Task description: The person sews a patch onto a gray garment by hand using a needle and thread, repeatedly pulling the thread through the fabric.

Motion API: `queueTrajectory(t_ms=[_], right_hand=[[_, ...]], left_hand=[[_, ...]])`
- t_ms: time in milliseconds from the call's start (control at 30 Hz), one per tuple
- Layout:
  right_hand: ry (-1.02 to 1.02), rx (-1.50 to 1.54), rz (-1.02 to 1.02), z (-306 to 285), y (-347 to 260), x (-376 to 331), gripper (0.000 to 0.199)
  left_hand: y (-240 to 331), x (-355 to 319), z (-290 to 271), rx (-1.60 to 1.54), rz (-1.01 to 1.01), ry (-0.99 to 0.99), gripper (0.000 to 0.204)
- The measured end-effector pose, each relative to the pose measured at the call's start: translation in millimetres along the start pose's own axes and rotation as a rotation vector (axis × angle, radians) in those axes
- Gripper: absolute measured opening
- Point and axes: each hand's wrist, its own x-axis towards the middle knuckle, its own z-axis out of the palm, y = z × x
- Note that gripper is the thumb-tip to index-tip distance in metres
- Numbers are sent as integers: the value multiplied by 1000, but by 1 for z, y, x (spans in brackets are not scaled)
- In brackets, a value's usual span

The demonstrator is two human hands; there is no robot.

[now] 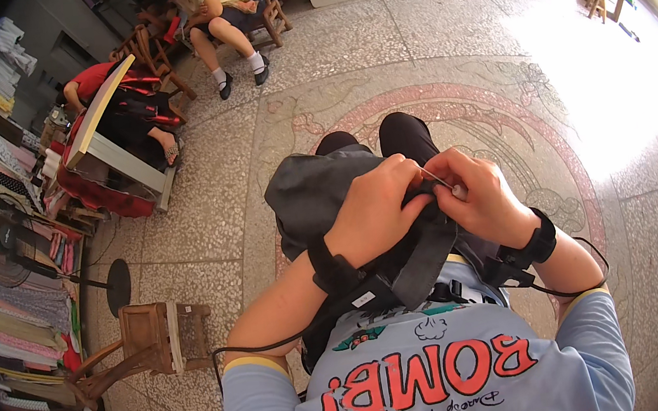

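Observation:
A dark grey garment lies bunched across my lap. My left hand is closed on a fold of it, thumb and fingers pinching the cloth. Close beside it, my right hand is closed around a thin needle-like tool. The tool's slim pale shaft slants toward my left fingertips, and a small whitish end shows at my right fingers. Its tip is hidden at my left hand, so I cannot tell whether it goes into the cloth. A strip of the garment hangs down toward my waist.
Stacked fabrics line the left wall, near a standing fan and a wooden chair. Farther off, a person in red bends behind a sewing table. Another seated person is at the back. Dark cables run from both my wrist bands.

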Motion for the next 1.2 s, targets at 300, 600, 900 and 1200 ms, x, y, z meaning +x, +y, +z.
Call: queueTrajectory(t_ms=[300, 600, 900, 1200], right_hand=[[9, 17, 56, 4, 5, -2, 16], [-199, 350, 474, 55, 80, -33, 16], [-418, 722, 717, 38, 184, -55, 17], [-336, 831, 698, 51, 193, -53, 17]], left_hand=[[-26, -1, -16, -1012, -599, -302, 13], [-132, -77, 83, -1607, -772, 63, 18], [-133, -65, 107, -1666, -727, 50, 18], [-149, -68, 102, -1609, -704, 30, 18]])
